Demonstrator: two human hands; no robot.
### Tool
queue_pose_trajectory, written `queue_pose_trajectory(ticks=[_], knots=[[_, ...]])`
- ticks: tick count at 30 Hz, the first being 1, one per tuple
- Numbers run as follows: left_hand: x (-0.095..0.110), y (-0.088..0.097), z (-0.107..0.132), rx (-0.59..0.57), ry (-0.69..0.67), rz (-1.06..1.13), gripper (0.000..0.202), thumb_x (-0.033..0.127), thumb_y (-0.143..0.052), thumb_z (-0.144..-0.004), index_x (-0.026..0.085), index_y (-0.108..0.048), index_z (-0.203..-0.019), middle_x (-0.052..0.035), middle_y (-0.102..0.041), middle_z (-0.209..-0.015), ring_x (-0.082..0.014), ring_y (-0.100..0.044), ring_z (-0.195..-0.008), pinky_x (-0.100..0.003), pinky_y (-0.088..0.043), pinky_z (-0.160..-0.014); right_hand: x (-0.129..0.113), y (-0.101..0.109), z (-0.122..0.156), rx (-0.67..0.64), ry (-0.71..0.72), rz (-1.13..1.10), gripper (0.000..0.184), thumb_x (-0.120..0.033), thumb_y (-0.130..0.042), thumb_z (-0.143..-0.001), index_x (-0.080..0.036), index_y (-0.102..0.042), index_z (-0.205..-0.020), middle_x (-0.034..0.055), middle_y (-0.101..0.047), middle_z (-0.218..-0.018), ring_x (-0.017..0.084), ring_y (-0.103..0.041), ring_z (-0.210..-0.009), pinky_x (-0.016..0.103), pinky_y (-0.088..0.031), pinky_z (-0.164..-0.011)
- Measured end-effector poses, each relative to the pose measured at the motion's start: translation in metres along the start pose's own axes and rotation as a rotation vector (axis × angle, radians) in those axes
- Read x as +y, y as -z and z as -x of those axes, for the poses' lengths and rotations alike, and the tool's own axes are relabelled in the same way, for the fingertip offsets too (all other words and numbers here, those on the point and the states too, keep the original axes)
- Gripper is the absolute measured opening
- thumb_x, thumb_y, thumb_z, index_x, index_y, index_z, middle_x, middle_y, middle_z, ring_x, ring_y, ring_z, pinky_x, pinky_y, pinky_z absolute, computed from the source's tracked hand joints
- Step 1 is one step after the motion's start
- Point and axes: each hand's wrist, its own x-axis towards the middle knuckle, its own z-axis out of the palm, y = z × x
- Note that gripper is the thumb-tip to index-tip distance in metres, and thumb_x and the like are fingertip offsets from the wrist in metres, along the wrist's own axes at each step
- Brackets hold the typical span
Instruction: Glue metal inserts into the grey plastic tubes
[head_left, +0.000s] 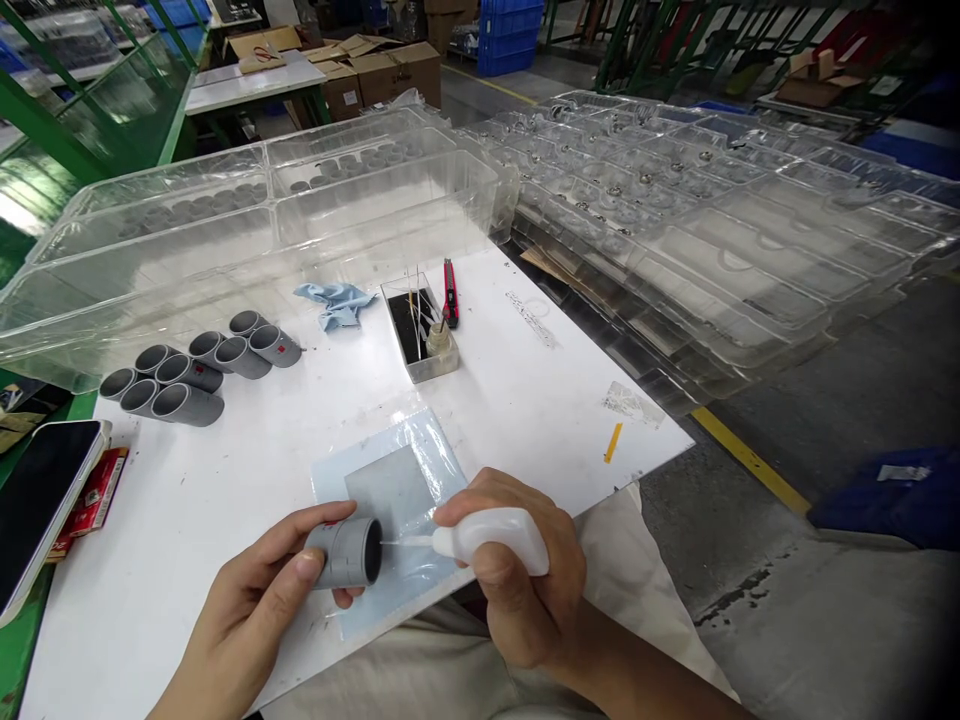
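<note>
My left hand [262, 590] is closed around a short grey plastic tube [341, 555], which lies sideways with its open end toward the right. In my right hand [532, 580] is a white squeeze bottle [499, 538] with a long thin nozzle. The nozzle tip reaches the rim of the tube; whether it touches cannot be made out. Under both hands lies a light blue sheet [442, 440] in clear plastic, with a grey square on it. Several more grey tubes [191, 405] stand grouped at the left of the white table [262, 460].
A clear box [442, 368] holds a small jar and thin tools, with a red-black utility knife [450, 290] beside it. Nearby is a crumpled blue cloth [337, 305]. Clear plastic trays [390, 210] line the back; stacked trays [697, 220] stand right. A phone [56, 490] lies left.
</note>
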Motion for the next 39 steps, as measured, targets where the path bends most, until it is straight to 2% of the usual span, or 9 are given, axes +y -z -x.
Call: queue_pose_trajectory(ticks=[4, 14, 20, 30, 39], knots=[[0.0005, -0.0002, -0.0004, 0.002, 0.004, -0.012, 0.050, 0.060, -0.059, -0.097, 0.021, -0.070, -0.127, -0.0007, -0.074, -0.071, -0.0225, -0.065, -0.076, -0.032, -0.041, -0.083, -0.0015, 0.0020, -0.0007, -0.010, -0.047, 0.002, 0.034, -0.044, -0.056, -0.101, -0.016, -0.074, -0.094, 0.0021, -0.063, -0.065, 0.016, -0.055, -0.058, 0.032, -0.042, -0.055], [0.0015, -0.0005, 0.0002, 0.008, 0.007, -0.015, 0.048, 0.060, -0.060, -0.096, 0.023, -0.072, -0.125, 0.0005, -0.074, -0.073, -0.0208, -0.064, -0.077, -0.030, -0.040, -0.082, -0.0028, 0.0002, -0.0019, -0.017, -0.053, 0.035, 0.037, -0.044, -0.057, -0.100, -0.014, -0.074, -0.089, 0.0015, -0.060, -0.062, 0.015, -0.053, -0.055, 0.030, -0.039, -0.051], [0.0036, -0.0017, 0.0002, 0.033, 0.014, -0.029, 0.050, 0.061, -0.060, -0.096, 0.021, -0.071, -0.124, -0.0007, -0.074, -0.073, -0.0239, -0.063, -0.077, -0.033, -0.040, -0.083, -0.0034, 0.0001, -0.0027, 0.002, -0.050, 0.031, 0.033, -0.042, -0.058, -0.100, -0.014, -0.074, -0.092, 0.0017, -0.061, -0.063, 0.015, -0.054, -0.055, 0.030, -0.041, -0.051], [0.0066, -0.0025, 0.0010, 0.053, 0.014, -0.052, 0.050, 0.063, -0.062, -0.093, 0.023, -0.075, -0.119, -0.0002, -0.074, -0.071, -0.0222, -0.062, -0.075, -0.031, -0.042, -0.081, -0.0037, 0.0000, -0.0031, 0.015, -0.070, 0.022, 0.034, -0.043, -0.058, -0.100, -0.014, -0.075, -0.094, 0.0018, -0.063, -0.063, 0.016, -0.057, -0.055, 0.030, -0.042, -0.050], [0.0049, -0.0016, 0.0013, -0.009, 0.001, -0.006, 0.050, 0.062, -0.059, -0.096, 0.022, -0.073, -0.123, 0.0009, -0.074, -0.066, -0.0201, -0.064, -0.071, -0.029, -0.042, -0.078, -0.0004, -0.0009, 0.0007, 0.039, -0.063, -0.005, 0.032, -0.044, -0.059, -0.099, -0.017, -0.075, -0.095, 0.0032, -0.067, -0.067, 0.017, -0.057, -0.058, 0.033, -0.043, -0.053]])
